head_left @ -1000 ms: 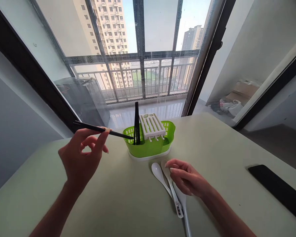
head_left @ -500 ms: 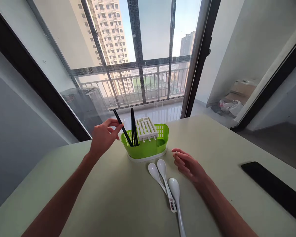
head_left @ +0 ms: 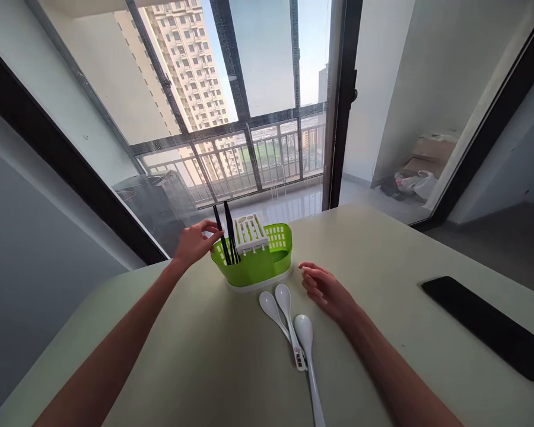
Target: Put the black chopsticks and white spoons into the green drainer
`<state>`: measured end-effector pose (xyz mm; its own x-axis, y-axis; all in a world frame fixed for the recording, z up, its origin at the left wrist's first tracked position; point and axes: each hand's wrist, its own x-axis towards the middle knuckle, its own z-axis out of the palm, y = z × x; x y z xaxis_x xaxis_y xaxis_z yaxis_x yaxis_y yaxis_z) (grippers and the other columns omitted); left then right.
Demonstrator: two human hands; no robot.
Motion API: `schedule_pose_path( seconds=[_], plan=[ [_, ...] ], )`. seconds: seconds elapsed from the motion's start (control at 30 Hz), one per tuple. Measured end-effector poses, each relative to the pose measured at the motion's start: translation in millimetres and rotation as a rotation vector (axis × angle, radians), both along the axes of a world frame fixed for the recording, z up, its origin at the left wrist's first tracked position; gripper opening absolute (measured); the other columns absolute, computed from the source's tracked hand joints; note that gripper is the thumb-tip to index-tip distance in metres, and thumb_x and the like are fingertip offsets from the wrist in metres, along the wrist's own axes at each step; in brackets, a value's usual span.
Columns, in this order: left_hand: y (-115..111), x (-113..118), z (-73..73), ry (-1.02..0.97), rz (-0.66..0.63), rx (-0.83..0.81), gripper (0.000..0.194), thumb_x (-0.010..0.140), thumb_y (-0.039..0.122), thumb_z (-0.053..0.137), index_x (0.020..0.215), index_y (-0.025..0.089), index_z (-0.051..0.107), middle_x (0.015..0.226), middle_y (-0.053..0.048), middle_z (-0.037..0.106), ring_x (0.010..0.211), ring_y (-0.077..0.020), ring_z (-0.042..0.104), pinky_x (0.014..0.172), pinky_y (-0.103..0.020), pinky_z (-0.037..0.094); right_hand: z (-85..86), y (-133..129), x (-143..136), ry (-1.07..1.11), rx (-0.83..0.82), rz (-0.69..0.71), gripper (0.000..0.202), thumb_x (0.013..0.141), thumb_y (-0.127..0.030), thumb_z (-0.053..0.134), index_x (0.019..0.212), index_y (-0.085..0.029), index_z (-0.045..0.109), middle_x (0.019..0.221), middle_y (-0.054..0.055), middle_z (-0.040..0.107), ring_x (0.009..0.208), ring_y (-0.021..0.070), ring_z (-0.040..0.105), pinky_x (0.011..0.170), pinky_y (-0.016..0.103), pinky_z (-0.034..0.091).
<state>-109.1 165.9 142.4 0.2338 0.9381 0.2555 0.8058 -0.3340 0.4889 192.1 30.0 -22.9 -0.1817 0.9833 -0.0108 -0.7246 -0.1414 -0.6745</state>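
Note:
My left hand pinches black chopsticks near their upper part. Their lower ends stand inside the left part of a green holder basket, close beside other black chopsticks that lean there. A white slotted rack with small hooks sits over the basket's middle. To the right of the basket, my right hand hovers over or rests on the table with loosely bent fingers and nothing visible in them. Nearest to it lie white spoons: two crossing and a larger one.
The pale green table has a rounded far edge. A long black object lies at the right. Beyond the table are a dark-framed glass door, a balcony railing and a cardboard box with plastic bags.
The chopsticks in my left hand have gone from slanting to more upright, closer to the others. The whole view has shifted slightly; my right hand keeps its place beside the basket.

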Motion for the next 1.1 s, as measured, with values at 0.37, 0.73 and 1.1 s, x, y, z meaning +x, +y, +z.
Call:
schedule_pose_path(
  seconds=[0.37,0.73,1.1],
  plan=[
    [-87.5,43.9,-9.2,-0.166,0.035,0.680,0.022,0.093,0.034,0.059,0.110,0.020,0.057,0.115,-0.006,0.064,0.054,-0.0059,0.052,0.055,-0.024,0.045,1.1,0.4,1.5,-0.011,-0.020,-0.048,0.033,0.073,-0.034,0.085,0.095,-0.017,0.067,0.060,-0.010,0.046,0.045,0.0037,0.030,0.035,0.017,0.020],
    [-146.3,51.8,-105.1,0.131,-0.295,0.194,0.018,0.099,0.035,0.055,0.114,0.026,0.060,0.114,-0.007,0.066,0.087,-0.0176,0.068,0.081,-0.034,0.058,-4.7,-0.9,0.6,-0.038,-0.036,-0.089,0.033,0.075,-0.035,0.083,0.097,-0.018,0.065,0.061,-0.010,0.043,0.046,0.0051,0.033,0.037,0.020,0.021],
    [-133.5,50.9,-135.4,0.039,-0.356,0.044,0.032,0.096,0.036,0.061,0.127,0.026,0.057,0.130,-0.010,0.065,0.124,-0.0287,0.060,0.108,-0.051,0.049,-6.7,-1.2,-4.0,-0.115,-0.044,-0.098,0.033,0.076,-0.038,0.083,0.094,-0.018,0.063,0.061,-0.010,0.041,0.046,0.0046,0.032,0.040,0.021,0.021]
  ],
)
